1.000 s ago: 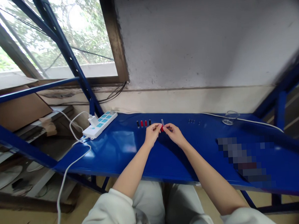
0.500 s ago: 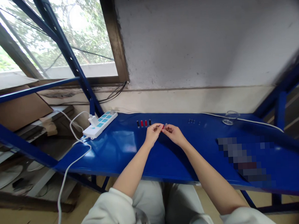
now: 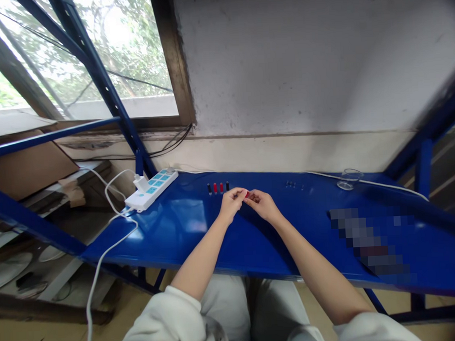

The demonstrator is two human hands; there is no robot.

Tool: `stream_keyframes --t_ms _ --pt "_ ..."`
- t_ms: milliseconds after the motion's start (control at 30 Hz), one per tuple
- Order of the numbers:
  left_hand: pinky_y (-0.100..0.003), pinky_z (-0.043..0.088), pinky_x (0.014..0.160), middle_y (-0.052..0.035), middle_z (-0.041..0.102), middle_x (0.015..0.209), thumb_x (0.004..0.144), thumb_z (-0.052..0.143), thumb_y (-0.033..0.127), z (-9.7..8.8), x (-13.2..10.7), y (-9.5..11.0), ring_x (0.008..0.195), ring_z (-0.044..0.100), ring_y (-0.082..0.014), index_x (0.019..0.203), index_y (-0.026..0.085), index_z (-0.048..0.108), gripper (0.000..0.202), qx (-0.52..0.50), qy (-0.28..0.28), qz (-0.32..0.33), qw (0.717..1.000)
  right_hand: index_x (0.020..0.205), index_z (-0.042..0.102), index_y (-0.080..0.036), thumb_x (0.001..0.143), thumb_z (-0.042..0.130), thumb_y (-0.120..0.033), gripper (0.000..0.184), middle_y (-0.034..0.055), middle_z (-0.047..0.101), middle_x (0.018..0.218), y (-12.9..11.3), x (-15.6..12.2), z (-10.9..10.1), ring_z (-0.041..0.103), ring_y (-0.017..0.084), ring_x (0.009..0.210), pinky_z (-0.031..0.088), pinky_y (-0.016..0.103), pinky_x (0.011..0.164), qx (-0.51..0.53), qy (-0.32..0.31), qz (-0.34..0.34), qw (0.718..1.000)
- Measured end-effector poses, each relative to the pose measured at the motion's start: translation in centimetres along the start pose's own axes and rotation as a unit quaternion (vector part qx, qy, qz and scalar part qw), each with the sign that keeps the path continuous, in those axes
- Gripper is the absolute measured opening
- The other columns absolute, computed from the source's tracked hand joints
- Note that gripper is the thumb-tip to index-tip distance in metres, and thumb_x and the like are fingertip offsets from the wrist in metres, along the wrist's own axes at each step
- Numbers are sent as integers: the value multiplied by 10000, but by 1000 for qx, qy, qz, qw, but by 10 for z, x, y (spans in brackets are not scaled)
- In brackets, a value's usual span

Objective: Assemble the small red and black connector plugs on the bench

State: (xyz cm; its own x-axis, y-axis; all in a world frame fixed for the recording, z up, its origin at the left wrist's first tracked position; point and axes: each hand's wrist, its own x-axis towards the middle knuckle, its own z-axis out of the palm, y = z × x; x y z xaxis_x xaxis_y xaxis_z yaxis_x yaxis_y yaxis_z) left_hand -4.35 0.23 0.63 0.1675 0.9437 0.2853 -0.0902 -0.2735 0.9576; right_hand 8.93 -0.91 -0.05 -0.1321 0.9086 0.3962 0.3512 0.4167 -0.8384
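Note:
Above the blue table, my left hand and my right hand meet at the fingertips. Between them shows a small red cylindrical piece, pinched by the left fingers. The fingers of my right hand are closed at its right end; what they grip there is mostly hidden. Just left of the hands stands a short row of small cylinders with pale lower ends: a black one, red ones and another black one. Several tiny clear or metallic parts lie to the right of my hands.
A white power strip with a plug and cable sits on the table's left end. At the back right is a clear round container beside a pale cable. A blurred-out dark object lies on the right. Blue frame posts flank the table.
My right fingers have closed in slightly toward the left hand; the greyish clear piece seen at their tips before is now hidden. The view has shifted slightly.

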Motion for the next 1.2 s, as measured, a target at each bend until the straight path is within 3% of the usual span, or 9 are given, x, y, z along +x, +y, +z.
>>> stream_keyframes --t_ms 133,267,333,467,667,933,1200 --pt "-179 288 389 24 490 546 758 521 424 -1 0 -3 393 380 -50 836 155 604 292 31 24 4 999 754 588 -177 713 547 -426 256 17 603 636 6 5 -2 515 125 548 409 252 528 -48 11 3 999" --pt "-209 362 513 0 537 593 770 500 339 -2 -4 -8 511 461 -98 756 186 609 189 217 58 91 970 677 574 -175 707 549 -384 213 24 600 629 21 21 -18 532 139 573 403 264 566 -138 77 18 987" --pt "-227 372 560 -14 564 624 769 496 312 -2 -7 -8 562 485 -122 732 202 615 167 280 52 124 950 661 569 -178 700 555 -363 189 25 595 615 31 31 -28 539 148 582 398 269 573 -186 104 35 976" --pt "-244 386 597 -38 605 699 769 491 323 -3 -10 -7 626 522 -156 735 215 622 173 304 40 134 942 635 565 -184 682 574 -319 144 26 589 599 53 51 -45 532 150 568 382 258 537 -256 125 74 956" --pt "-250 406 593 -48 623 742 816 431 280 -6 -9 -6 659 558 -167 797 220 620 199 383 -24 187 904 649 583 -185 663 594 -286 103 31 595 599 82 75 -54 525 145 549 371 257 508 -275 152 104 944" --pt "-248 391 568 -47 621 745 825 420 257 -6 -7 -5 652 561 -167 804 218 619 204 393 -40 186 899 725 601 -187 694 592 -299 117 69 623 716 96 90 -52 566 190 646 388 293 549 -314 95 159 931" --pt "-256 399 606 -46 626 764 812 456 277 -6 -6 -6 675 562 -171 800 224 627 180 356 -37 159 920 758 611 -166 696 603 -227 87 85 626 743 101 97 -56 587 193 696 422 298 608 -321 39 182 929"
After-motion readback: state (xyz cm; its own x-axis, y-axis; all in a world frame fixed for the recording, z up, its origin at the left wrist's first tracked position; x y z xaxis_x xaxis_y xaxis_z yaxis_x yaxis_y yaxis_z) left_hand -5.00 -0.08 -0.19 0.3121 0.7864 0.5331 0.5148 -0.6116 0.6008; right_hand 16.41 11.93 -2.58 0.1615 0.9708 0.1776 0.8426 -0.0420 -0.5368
